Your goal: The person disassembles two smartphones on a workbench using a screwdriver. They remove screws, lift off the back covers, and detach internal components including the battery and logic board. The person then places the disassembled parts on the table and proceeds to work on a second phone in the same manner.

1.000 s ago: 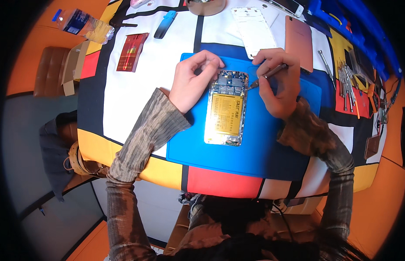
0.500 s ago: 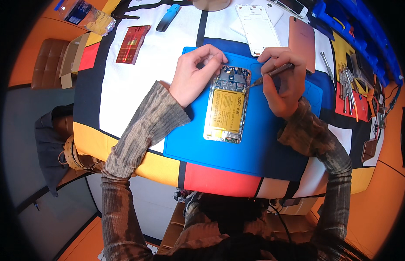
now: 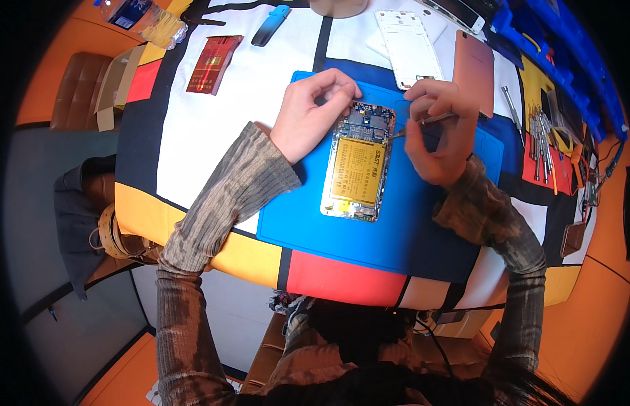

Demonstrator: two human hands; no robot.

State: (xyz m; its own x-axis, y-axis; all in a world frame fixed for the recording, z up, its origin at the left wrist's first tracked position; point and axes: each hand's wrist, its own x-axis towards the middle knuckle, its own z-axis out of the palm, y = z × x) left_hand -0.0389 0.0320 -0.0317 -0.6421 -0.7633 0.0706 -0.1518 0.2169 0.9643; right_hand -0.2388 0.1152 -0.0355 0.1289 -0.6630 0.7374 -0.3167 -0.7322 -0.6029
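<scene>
The phone (image 3: 352, 208) lies flat on my blue mat (image 3: 396, 243), a little turned, so that its upper end leans to the right. Its inside is facing me: the yellow battery (image 3: 357, 170) fills the middle and lower part, and above it is the blue board (image 3: 369, 122) with metal shields.

My left hand (image 3: 313, 114) is at the upper left corner of the phone. Its fingers are bent inward, and the thumb and the first finger come near each other by the edge. I cannot tell if they pinch the phone or only rest against it.

My right hand (image 3: 440, 139) is on the other side of the phone, raised a little over the mat. Its fingers are closed around a thin tool (image 3: 438, 118), held like a pen. The tip points to the left and down, at the right edge of the phone, close to the upper corner of the battery. Whether the tip is touching there, I cannot tell.

Behind my right hand, beyond the mat, are a white frame (image 3: 409, 51) and a rose cover (image 3: 473, 74). Farther to the right, a group of slim tools (image 3: 541, 139) lies on a red patch of the cloth (image 3: 223, 135), near a blue rack (image 3: 565, 101). On my left, well apart from the phone, there are a red packet (image 3: 214, 65) and a clear bottle (image 3: 152, 26).
</scene>
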